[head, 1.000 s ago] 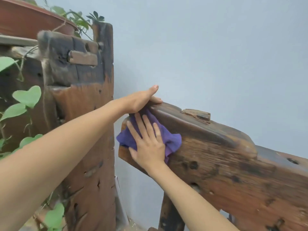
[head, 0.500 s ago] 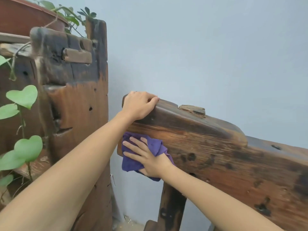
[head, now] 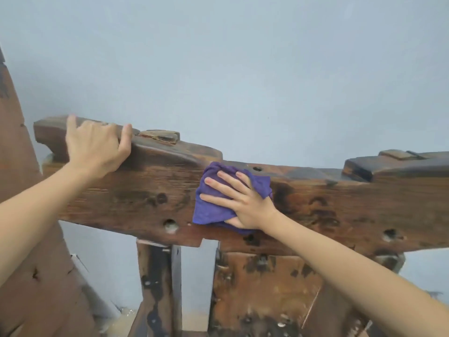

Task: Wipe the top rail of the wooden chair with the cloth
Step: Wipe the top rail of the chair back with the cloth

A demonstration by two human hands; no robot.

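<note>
The chair's top rail (head: 340, 203) is a thick, weathered plank of dark brown wood running across the view, with raised blocks on its upper edge. My left hand (head: 97, 147) grips the rail's left end, fingers hooked over the top. A purple cloth (head: 209, 210) lies flat against the rail's front face near the middle, its upper edge reaching the top. My right hand (head: 240, 203) presses on the cloth with fingers spread.
Dark wooden uprights (head: 160, 288) and a back panel (head: 262, 293) hang below the rail. A tall brown wooden piece (head: 29, 276) stands at the far left. A pale blue wall (head: 243, 69) is right behind the chair.
My right hand has slid the cloth rightward along the rail, from its left end toward the middle. My view has swung right, so the plants and most of the tall wooden piece left the frame.
</note>
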